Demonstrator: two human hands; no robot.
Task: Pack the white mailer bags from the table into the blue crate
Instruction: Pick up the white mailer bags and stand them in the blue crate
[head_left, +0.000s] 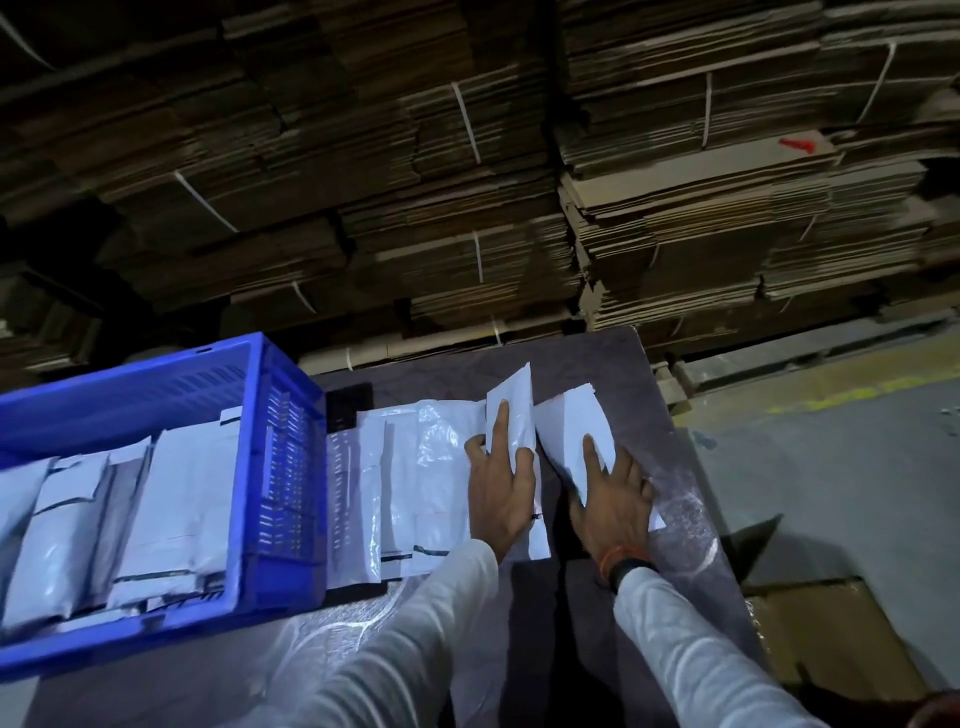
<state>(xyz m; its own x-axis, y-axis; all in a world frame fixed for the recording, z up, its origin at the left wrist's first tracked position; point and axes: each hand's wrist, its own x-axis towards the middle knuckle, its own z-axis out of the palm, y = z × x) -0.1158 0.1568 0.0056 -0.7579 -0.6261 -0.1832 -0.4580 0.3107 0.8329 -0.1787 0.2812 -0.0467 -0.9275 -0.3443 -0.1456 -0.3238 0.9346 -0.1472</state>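
A blue crate stands at the left of the dark table, with several white mailer bags standing on edge inside it. More white mailer bags lie side by side on the table right of the crate. My left hand grips one raised mailer bag, fingers around its edge. My right hand holds another mailer bag, lifted at its far end. Both hands are close together, near the table's right part.
Tall stacks of flattened cardboard, tied with white straps, fill the background behind the table. A dark small item lies on the table beside the crate. Concrete floor and a cardboard sheet lie to the right.
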